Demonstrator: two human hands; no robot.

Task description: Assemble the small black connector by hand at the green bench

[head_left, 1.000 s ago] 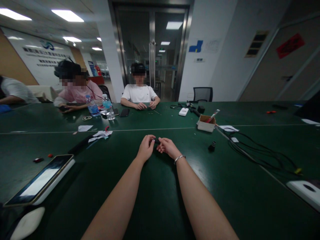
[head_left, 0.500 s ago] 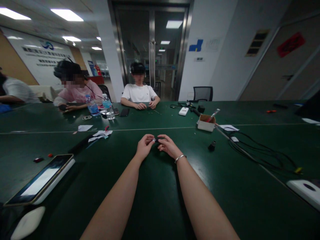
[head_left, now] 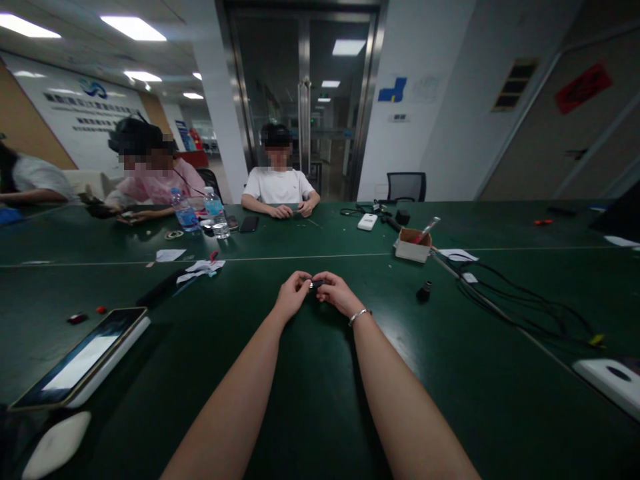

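Just above the green table, both hands meet on a small black piece (head_left: 316,285) with a bright silvery part at its left end; its exact kind is too small to tell. The fingertips of my left hand (head_left: 293,294) pinch the silvery end. From the other side, my right hand (head_left: 337,294), with a bracelet at the wrist, closes on the dark end. Fingers cover much of the piece. To the right, a short black cylindrical part (head_left: 424,292) lies on the table, apart from both hands.
A phone on a white block (head_left: 83,360) and a white mouse-shaped object (head_left: 57,445) lie at left. Water bottles (head_left: 216,215) and crumpled paper (head_left: 201,269) are farther back. At right are a small box (head_left: 413,247) and black cables (head_left: 520,307). Several people sit across the table.
My hands have drawn slightly closer together, and the fingers of my right hand are more curled around the black piece. Across the table, the person in pink has moved their hands.
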